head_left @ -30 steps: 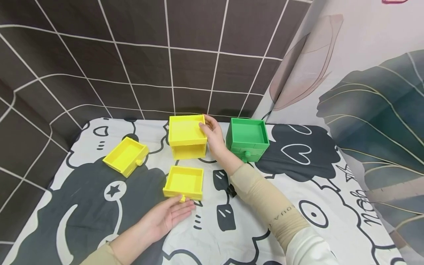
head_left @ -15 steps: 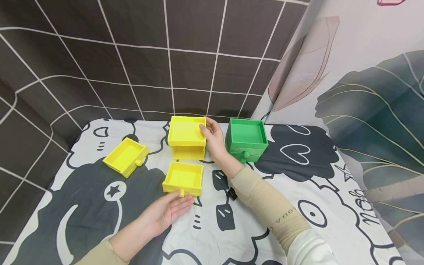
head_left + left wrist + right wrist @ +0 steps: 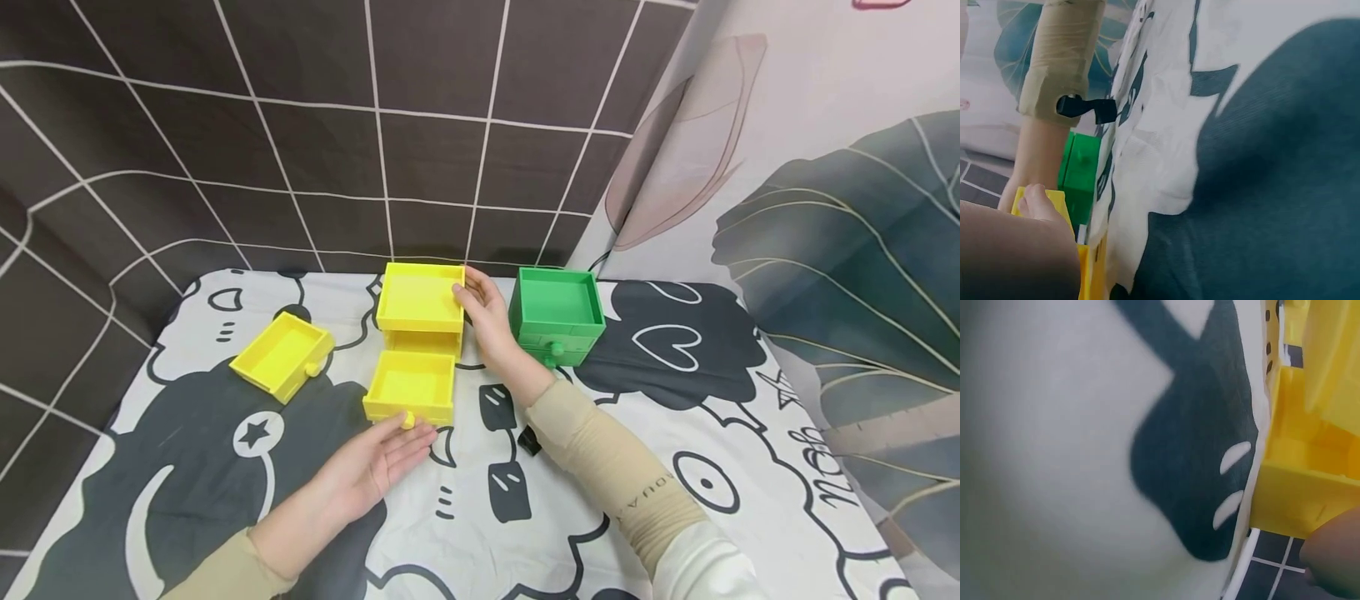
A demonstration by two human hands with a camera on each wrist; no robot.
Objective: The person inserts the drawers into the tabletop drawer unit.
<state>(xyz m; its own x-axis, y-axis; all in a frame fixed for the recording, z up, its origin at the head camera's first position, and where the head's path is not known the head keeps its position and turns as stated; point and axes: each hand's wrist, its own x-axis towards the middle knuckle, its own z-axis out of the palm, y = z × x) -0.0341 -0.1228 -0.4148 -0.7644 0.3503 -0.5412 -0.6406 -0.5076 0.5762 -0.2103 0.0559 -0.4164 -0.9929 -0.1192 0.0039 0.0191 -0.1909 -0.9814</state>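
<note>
A small yellow cabinet [image 3: 421, 296] with an open-topped upper tray stands near the back of the cloth. My right hand [image 3: 487, 321] grips its right side, thumb over the upper rim and fingers behind. A yellow drawer [image 3: 411, 383] lies in front, its back end at the cabinet's lower opening. My left hand [image 3: 369, 467] holds the drawer's round knob [image 3: 408, 420] between thumb and fingers, the other fingers stretched out below. In the right wrist view, the drawer [image 3: 1304, 500] sits beside the cabinet [image 3: 1335, 369]; how far it reaches inside is hidden.
A second yellow drawer [image 3: 283, 354] lies tilted sideways to the left on the patterned cloth [image 3: 585, 533]. Right of my right hand stands a green cabinet [image 3: 558, 308] with round knobs. A dark curtain with white lines [image 3: 300, 150] hangs behind.
My left hand has moved the front drawer away from me, closing the gap to the yellow cabinet. The right hand keeps its grip on the cabinet.
</note>
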